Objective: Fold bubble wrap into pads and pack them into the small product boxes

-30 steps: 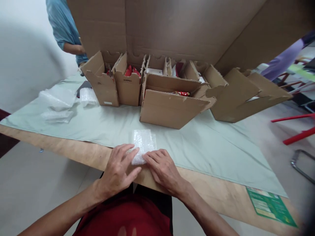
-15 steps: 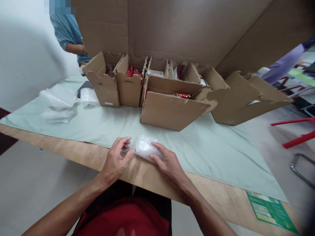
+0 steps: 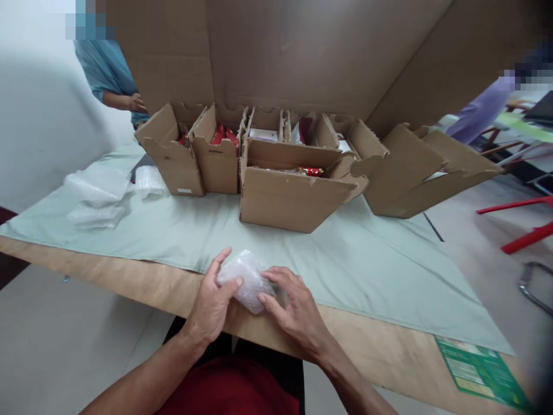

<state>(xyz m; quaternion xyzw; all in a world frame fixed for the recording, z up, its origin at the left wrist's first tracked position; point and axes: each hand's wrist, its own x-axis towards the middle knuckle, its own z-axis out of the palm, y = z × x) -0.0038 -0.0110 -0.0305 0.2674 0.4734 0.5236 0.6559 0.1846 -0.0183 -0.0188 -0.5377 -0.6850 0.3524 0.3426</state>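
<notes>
One bubble-wrap packet (image 3: 247, 281) sits at the near edge of the surface (image 3: 354, 343), left of that edge's midpoint, between my left hand (image 3: 215, 295) and right hand (image 3: 294, 305). Change: half a second ago it lies squarer to me, left hand open beside it; now it is skewed, left hand gripping. I judge this as turning the wrap in hand, no longer pressing it flat. Left: thumb on top, fingers round the left side, clamped. Right: half-curled, thumb and fingertips closed lightly on the right side. Whether the packet is lifted off the surface: cannot tell.
</notes>
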